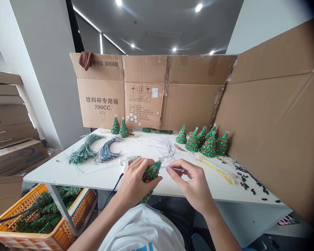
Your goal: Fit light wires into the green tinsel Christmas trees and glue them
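My left hand (pixel 138 177) is closed around a small green tinsel Christmas tree (pixel 155 167) with red bits, held tilted at the table's front edge. The palm and fingers hide part of the tree. To its right, my right hand (pixel 191 177) pinches a thin silvery metal tool (pixel 178 170) between thumb and fingertips. The tool's narrow end points left toward the tree's upper part; I cannot make out its exact kind. A white glue gun (pixel 126 161) lies on the table just behind my left hand.
Bundles of green cord (pixel 85 150) and blue-white cord (pixel 108 150) lie left on the white table (pixel 94 174). Finished-looking trees (pixel 209 143) stand right, near yellow strands (pixel 219 170) and black pieces (pixel 247 181). Cardboard walls (pixel 196 104) enclose the back. An orange crate (pixel 57 237) sits below left.
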